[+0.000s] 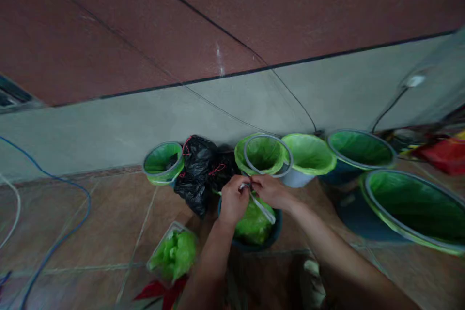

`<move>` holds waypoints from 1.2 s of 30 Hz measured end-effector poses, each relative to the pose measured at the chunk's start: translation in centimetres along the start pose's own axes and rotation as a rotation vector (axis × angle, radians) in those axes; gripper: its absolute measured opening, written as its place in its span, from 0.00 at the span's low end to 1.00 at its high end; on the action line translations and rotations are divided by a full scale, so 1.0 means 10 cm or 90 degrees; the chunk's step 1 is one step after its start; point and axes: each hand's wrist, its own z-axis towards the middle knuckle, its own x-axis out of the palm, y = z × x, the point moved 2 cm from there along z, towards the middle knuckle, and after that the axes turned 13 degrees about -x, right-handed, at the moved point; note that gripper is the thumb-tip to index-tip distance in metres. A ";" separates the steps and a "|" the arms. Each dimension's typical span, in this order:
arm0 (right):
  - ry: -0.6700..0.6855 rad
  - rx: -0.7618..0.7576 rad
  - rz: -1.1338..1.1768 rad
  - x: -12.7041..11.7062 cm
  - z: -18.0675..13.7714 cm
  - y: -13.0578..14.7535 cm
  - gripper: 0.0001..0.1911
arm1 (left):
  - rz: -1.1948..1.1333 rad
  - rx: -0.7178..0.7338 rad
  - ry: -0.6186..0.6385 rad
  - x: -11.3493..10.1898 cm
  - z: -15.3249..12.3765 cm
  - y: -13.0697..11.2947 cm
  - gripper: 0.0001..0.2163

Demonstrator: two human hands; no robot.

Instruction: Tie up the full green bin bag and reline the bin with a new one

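My left hand (232, 201) and my right hand (271, 191) meet over a small dark bin (271, 237) lined with a green bag (252, 225). Both hands pinch a grey ring (262, 208) that lies tilted across the bag's mouth. Fingers of both hands are curled closed on it. Just behind the hands stands another bin (261, 155) with a green liner and a grey ring sitting loose on its rim.
A row of green-lined bins runs along the wall: a small one (163, 162) at left, more (308, 157) (359, 150) to the right, a large one (410, 208) nearest. Tied black bags (199, 169) lie between. A packet of green bags (174, 252) lies on the tiled floor. Blue cable (69, 225) at left.
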 end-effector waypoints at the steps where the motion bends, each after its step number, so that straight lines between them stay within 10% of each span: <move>1: 0.008 -0.003 0.033 0.01 0.00 -0.01 0.10 | 0.005 -0.002 -0.015 0.00 0.00 -0.01 0.12; 9: 0.021 0.017 0.167 -0.01 -0.01 -0.04 0.12 | 0.010 -0.065 -0.059 -0.04 0.01 -0.02 0.05; 22: 0.076 0.126 -0.348 0.00 -0.08 -0.12 0.18 | 0.273 -0.242 0.088 -0.13 0.00 0.22 0.08; 29: 0.209 0.159 -0.262 0.23 -0.13 -0.50 0.18 | 0.432 -0.371 0.295 -0.04 -0.08 0.60 0.18; 34: 0.200 0.146 -0.190 0.61 -0.21 -0.74 0.47 | 0.423 -0.403 0.337 0.09 -0.13 0.76 0.33; 36: 0.171 0.097 -0.140 0.82 -0.21 -0.78 0.40 | 0.403 -0.411 0.350 0.21 -0.18 0.81 0.45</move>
